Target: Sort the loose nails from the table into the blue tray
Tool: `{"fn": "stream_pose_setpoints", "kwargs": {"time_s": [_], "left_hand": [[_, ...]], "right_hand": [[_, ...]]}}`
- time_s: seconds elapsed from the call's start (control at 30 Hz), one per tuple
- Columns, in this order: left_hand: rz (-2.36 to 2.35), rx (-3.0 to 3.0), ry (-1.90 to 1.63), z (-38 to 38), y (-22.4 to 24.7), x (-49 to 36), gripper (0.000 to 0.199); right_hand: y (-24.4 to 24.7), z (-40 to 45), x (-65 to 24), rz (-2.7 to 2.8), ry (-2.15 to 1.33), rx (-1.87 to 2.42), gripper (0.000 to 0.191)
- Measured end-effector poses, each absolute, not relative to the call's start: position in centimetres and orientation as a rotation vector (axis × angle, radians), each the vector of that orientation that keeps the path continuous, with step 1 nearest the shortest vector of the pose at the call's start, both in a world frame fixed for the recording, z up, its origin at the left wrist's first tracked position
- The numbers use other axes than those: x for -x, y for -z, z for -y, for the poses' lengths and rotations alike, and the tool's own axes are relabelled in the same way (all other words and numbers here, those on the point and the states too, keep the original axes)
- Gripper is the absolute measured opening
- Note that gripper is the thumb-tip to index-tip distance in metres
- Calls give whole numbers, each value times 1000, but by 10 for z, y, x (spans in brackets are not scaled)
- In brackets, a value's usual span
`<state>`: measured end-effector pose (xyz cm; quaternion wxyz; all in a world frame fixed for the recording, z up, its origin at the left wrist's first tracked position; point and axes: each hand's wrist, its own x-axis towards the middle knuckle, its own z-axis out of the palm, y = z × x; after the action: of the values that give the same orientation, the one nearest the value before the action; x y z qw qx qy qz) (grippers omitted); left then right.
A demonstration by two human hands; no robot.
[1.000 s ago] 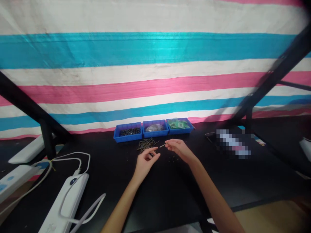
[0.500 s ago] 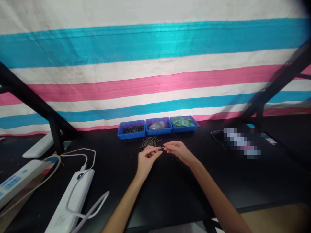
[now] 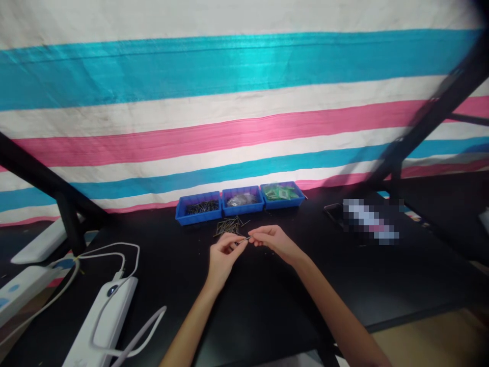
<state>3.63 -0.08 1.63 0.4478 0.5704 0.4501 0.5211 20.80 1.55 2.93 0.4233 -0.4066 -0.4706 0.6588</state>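
Black tabletop (image 3: 275, 311) spreads beneath my forearms, and over it my left hand (image 3: 222, 259) and right hand (image 3: 280, 244) come together, fingertips of each pinching one thin metal piece (image 3: 248, 238) between them. Just past my left hand lies a loose pile of slim pins (image 3: 228, 226), and beyond it three blue trays (image 3: 244, 208) stand in a row before a striped sheet (image 3: 244, 117), the leftmost holding dark pins, the rightmost green packets

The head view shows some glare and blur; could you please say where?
Head view: glare brightens the pink, white and blue striped sheet near top centre; pixelation hides a patch at right; the thin held metal piece looks too soft for detail.
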Motion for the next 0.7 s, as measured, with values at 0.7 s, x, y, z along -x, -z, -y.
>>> {"fn": "stream_pose_setpoints", "kwargs": {"time_s": [0.7], "left_hand": [[-1100,-1274,-1363,2,-18,-38,13]], "right_hand": [[-30,-8,-197,1428,-1613,1053,26]]}}
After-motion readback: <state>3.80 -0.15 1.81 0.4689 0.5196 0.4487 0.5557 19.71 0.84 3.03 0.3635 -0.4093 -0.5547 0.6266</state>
